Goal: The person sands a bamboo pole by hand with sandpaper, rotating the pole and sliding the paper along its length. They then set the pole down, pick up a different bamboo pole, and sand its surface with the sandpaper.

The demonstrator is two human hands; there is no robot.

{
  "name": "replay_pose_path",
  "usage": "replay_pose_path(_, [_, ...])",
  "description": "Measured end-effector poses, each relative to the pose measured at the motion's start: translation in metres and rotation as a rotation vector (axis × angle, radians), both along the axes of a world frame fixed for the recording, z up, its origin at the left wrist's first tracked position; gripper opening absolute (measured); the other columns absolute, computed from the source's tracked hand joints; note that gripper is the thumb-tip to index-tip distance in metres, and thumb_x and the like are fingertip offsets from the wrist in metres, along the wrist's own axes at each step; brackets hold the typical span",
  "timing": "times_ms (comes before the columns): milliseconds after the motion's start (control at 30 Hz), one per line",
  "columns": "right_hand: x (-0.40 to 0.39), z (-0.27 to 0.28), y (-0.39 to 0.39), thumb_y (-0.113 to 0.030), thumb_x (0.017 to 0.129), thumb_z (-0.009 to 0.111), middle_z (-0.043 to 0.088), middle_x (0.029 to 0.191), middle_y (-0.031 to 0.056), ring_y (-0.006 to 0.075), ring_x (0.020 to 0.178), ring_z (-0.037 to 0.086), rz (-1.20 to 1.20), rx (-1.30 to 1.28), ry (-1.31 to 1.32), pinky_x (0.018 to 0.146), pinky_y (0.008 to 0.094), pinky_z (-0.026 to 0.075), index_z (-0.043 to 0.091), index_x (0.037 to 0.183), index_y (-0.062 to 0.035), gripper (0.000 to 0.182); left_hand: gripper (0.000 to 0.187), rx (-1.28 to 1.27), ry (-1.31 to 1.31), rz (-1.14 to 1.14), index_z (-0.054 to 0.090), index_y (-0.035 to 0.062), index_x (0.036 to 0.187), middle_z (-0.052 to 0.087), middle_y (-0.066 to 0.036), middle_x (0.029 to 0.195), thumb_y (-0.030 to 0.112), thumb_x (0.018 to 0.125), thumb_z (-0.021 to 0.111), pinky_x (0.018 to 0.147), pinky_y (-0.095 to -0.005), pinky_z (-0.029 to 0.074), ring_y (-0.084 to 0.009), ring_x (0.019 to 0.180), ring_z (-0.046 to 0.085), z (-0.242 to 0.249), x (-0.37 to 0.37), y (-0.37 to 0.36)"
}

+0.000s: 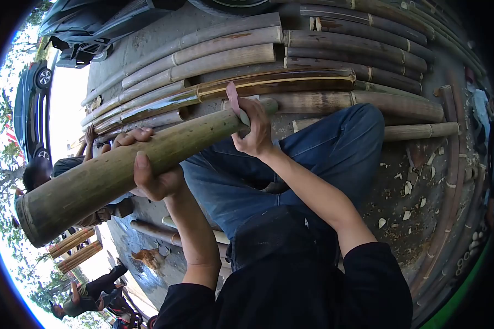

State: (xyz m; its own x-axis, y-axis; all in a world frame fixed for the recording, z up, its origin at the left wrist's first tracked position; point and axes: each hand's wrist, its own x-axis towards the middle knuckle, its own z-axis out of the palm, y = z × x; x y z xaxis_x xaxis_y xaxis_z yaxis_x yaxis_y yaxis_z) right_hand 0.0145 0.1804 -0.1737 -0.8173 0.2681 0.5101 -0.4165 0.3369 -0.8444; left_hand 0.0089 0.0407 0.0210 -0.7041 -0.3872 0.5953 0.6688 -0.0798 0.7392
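Note:
A thick green bamboo tube (110, 170) lies slantwise across the front of me, its wide end low at the left and its narrower end near my right knee. My left hand (158, 178) grips it around the middle, thumb on the near side and fingertips showing over the far side. Near the narrower end, my right hand (256, 131) is closed around a pinkish strip of sandpaper (233, 98) pressed against the bamboo. One end of the strip sticks up above the tube. Part of the tube is hidden behind my right fingers.
Long bamboo poles (335, 104) lie in rows beyond my knees. Pale chips (408, 187) litter the ground at right, beside a curved bamboo pole (450, 186). Another person (66, 164) is close on the left, partly behind the tube. Vehicles stand at the upper left.

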Motion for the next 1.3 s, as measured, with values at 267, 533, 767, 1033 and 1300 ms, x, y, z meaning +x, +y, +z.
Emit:
replay_pose_path(267, [-0.010,-0.096,0.030,-0.004,0.066,0.076,0.065,0.123,0.0190,0.0410,0.117,0.059,-0.122,0.109,-0.245,0.103,0.0497,0.047,0.058,0.130,-0.0039,0.066,0.076,0.013,0.054,-0.106,0.033,0.0009,0.144,0.062,-0.020,0.106,0.015,0.077,0.065,0.096,-0.0483,0.055,-0.0316,0.096,0.068,-0.015,0.011,-0.026])
replay_pose_path(533, [0.016,0.032,-0.015,-0.005,0.068,0.065,0.060,0.133,0.0227,0.0445,0.126,0.056,0.085,-0.014,0.047,0.113,0.0557,0.041,0.056,0.135,-0.0013,0.068,0.076,0.067,0.014,-0.086,0.032,0.0024,0.145,0.062,-0.019,0.109,0.013,0.077,0.066,0.099,-0.0489,0.054,-0.0317,0.098,0.067,-0.015,0.010,-0.024])
replay_pose_path(767, [-0.007,-0.073,0.021,0.000,0.065,0.068,0.062,0.127,0.0204,0.0426,0.121,0.058,-0.058,0.124,-0.164,0.106,0.0516,0.045,0.055,0.132,-0.0038,0.069,0.075,0.075,-0.013,-0.103,0.033,0.0025,0.142,0.061,-0.020,0.111,0.014,0.076,0.067,0.098,-0.0487,0.055,-0.0317,0.098,0.067,-0.019,0.009,-0.035])
replay_pose_path(1033, [-0.002,-0.025,0.007,-0.004,0.068,0.072,0.064,0.121,0.0181,0.0408,0.116,0.059,0.023,0.063,-0.120,0.103,0.0495,0.046,0.060,0.125,-0.0052,0.059,0.075,0.000,0.047,-0.078,0.034,-0.0033,0.139,0.064,-0.021,0.104,0.018,0.075,0.067,0.093,-0.0482,0.056,-0.0321,0.093,0.069,-0.013,0.003,-0.021])
replay_pose_path(1300, [0.002,-0.002,-0.006,-0.003,0.073,0.073,0.065,0.119,0.0168,0.0414,0.112,0.061,0.028,0.078,0.076,0.099,0.0507,0.047,0.060,0.124,-0.0054,0.053,0.075,0.019,0.062,-0.123,0.036,-0.0018,0.139,0.063,-0.020,0.106,0.017,0.074,0.066,0.093,-0.0496,0.054,-0.0341,0.096,0.067,-0.018,0.010,-0.028])
